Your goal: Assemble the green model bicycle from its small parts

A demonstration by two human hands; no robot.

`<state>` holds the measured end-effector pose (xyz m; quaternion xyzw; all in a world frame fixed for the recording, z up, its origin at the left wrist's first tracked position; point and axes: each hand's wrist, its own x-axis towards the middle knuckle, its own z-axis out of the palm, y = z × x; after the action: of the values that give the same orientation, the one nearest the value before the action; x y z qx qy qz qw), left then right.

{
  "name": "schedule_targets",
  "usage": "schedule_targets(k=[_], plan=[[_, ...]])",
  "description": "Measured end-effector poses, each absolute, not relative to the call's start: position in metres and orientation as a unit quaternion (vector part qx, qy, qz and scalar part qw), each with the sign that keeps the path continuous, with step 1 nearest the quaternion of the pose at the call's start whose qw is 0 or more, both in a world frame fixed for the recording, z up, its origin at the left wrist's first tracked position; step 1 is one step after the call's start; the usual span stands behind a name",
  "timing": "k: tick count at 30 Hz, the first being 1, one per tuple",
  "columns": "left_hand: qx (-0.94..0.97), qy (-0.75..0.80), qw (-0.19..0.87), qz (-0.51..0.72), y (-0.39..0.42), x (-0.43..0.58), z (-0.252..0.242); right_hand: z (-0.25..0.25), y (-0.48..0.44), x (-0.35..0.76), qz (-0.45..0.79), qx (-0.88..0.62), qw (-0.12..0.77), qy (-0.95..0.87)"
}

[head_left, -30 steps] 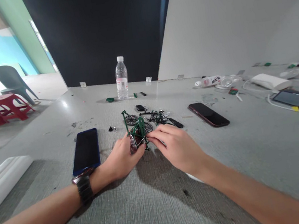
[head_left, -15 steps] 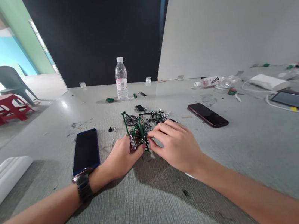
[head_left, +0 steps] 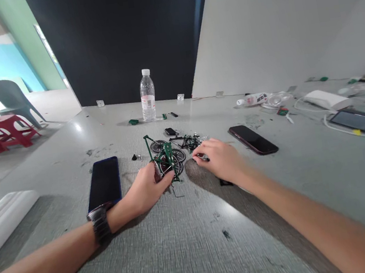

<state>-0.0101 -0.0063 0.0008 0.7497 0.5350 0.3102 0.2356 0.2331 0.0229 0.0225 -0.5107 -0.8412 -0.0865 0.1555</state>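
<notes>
The right hand (head_left: 219, 160) has drawn back from the green bike (head_left: 168, 151), to which its fingertips were held half a second ago; a gap now parts them. The bike has tipped a little leftward at its top. That leaves the left hand (head_left: 148, 183) alone to steady it, so the close two-handed work seems broken off for now.

The left hand is clamped on the bike's near left side, thumb in front, keeping it propped up on the table (head_left: 173, 253). The right thumb and forefinger are brought close together; whether they pinch something small, I cannot tell.

A thin bent piece (head_left: 179, 196) lies just in front of the bike, uncovered now that the hand's shadow has moved off. Behind the right fingers lie black bike parts (head_left: 188, 143). Farther out, a blue phone (head_left: 103, 183) lies to the left, a dark phone (head_left: 252, 139) to the right, and a bottle (head_left: 148, 99) stands behind.
</notes>
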Motion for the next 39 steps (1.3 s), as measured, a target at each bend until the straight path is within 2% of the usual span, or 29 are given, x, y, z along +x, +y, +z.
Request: schedule_targets(k=[7,18,24,39], plan=[[0.751,0.532,0.238,0.311,-0.006,-0.011,0.001,0.034,0.031,0.250,-0.085,-0.522,0.166,-0.832],[0.752,0.530,0.238,0.312,-0.007,-0.011,0.002,0.054,0.036,0.281,-0.007,-0.522,0.090,-0.848],[0.755,0.527,0.246,0.302,-0.006,-0.012,0.001,0.051,0.037,0.285,-0.037,-0.561,0.055,-0.825],[0.760,0.524,0.232,0.305,-0.007,-0.011,0.001,0.042,0.034,0.274,-0.049,-0.549,0.075,-0.831]])
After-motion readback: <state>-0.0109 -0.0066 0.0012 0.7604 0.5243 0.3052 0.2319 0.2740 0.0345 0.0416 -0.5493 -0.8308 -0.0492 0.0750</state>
